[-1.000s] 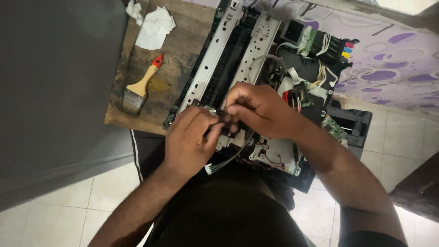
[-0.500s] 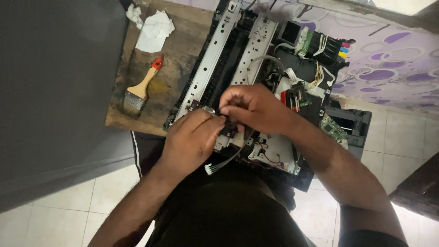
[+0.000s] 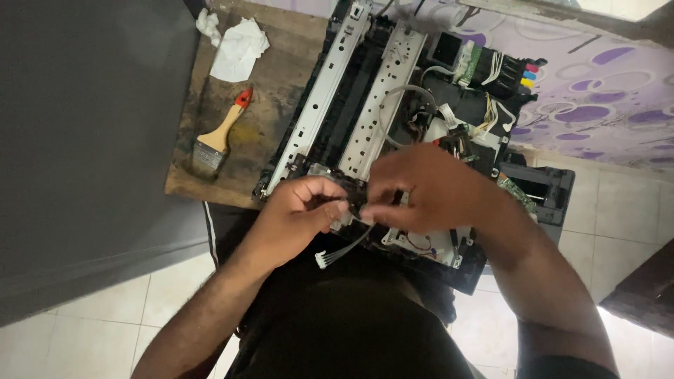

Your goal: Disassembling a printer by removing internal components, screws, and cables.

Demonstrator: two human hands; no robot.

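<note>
1. A big grey wall [image 3: 84, 140] fills the far left side, to the left of the opened printer [image 3: 379, 119].
2. A wooden board [image 3: 274, 98] lies under the printer and sticks out on its left side.
3. A white crumpled tissue [image 3: 239, 49] lies on the board, up high and to the left of the printer.
4. A paintbrush [image 3: 221, 133] with a pale wooden handle and a red tip lies on the board too, just below the tissue and left of the printer.
5. The left hand [image 3: 295, 214] is at the near edge of the printer. Its fingers are curled and pinched onto a small dark part [image 3: 351, 196].
6. A thin bunch of grey wires with a white plug [image 3: 340, 251] hangs down from that small part, just below the printer's near edge.
7. The right hand [image 3: 435, 193] is close beside the left hand, over the printer's near edge. Its fingertips pinch the same small dark part from the other side, so both hands are together on it.
8. A green circuit board [image 3: 516, 193] peeks out to the right of the right hand.
9. Little ink tanks [image 3: 526, 74] with colour dots sit at the top right of the printer.
10. A purple spotted cloth [image 3: 604, 105] lies to the right of the printer.
</note>
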